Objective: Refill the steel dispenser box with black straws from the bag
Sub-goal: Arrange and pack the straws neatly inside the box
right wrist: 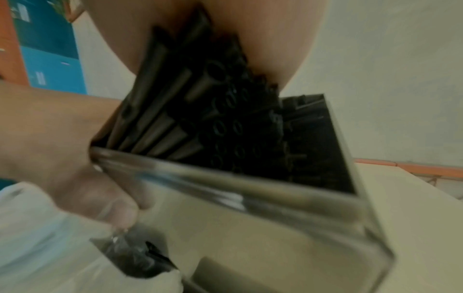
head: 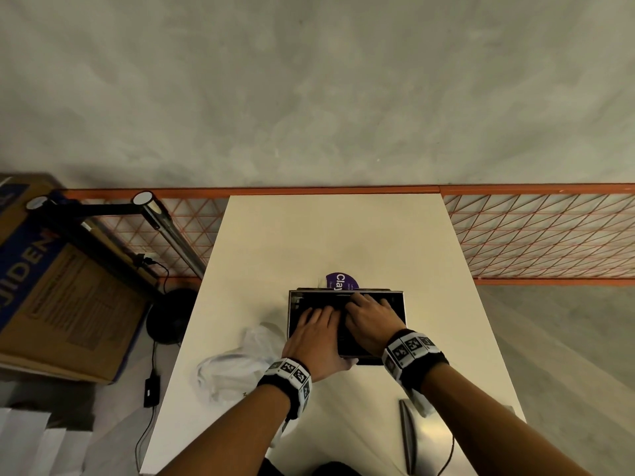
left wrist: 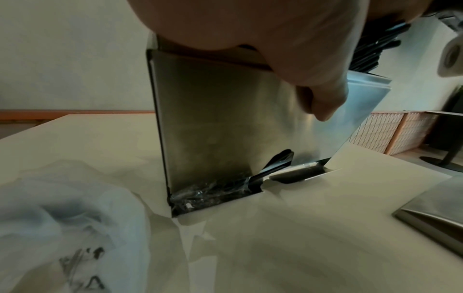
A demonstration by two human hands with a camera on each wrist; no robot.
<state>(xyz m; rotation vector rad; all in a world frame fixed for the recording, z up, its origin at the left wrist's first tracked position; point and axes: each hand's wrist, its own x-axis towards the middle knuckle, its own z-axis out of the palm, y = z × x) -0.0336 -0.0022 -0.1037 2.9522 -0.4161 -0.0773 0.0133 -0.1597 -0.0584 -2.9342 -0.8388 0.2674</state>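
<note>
Head view: both hands sit atop the steel dispenser box [head: 346,324] at lower centre. Left hand [head: 314,340] lies flat, thumb down the front; right hand [head: 369,321] presses flat on the black straws [head: 319,302], which run left-right. The bag [head: 237,362] lies lower left, nearer the left hand.

A purple sticker [head: 341,282] reads "Clay"; the cardboard box [head: 62,283] shows "JIDEN".

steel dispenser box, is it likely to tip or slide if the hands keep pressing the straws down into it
The steel dispenser box stands tall and narrow on the smooth table, so a sideways push could probably tip or slide it. The left hand rests on its rim, likely steadying it. The black straws probably add little weight.
</note>
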